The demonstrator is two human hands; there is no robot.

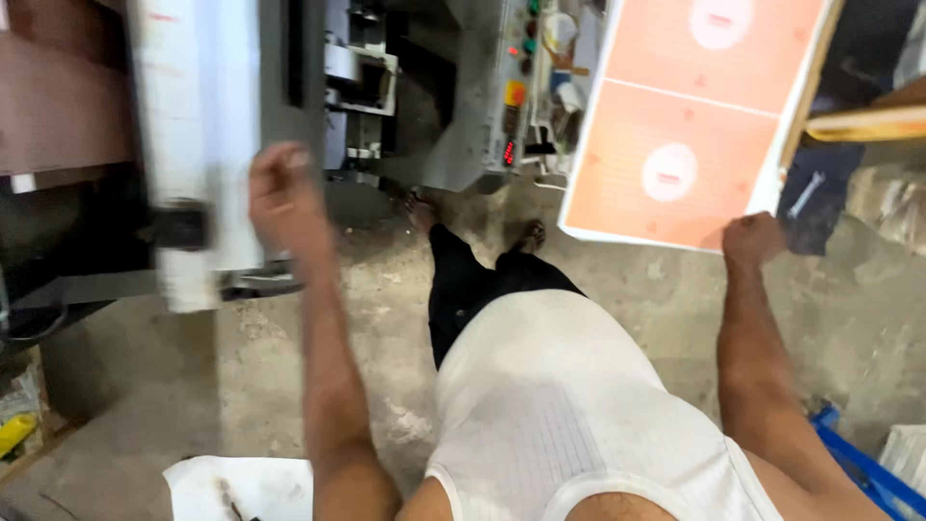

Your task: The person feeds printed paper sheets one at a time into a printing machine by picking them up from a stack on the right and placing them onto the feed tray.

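Item: large orange printed sheet (690, 116), pinched at its lower edge by the closed right hand (752, 238). Left hand (280, 193), blurred and loosely curled, empty, beside the white machine panel (198, 145). Risk: the one-handed grip may let the sheet sag, crease or slip to the concrete floor (627, 289).

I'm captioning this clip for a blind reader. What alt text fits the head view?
Seen from above, a standing person's right hand grips the lower edge of a large orange printed sheet, while the blurred left hand is raised near a grey machine. Below are a concrete floor and a control panel with lit indicators.
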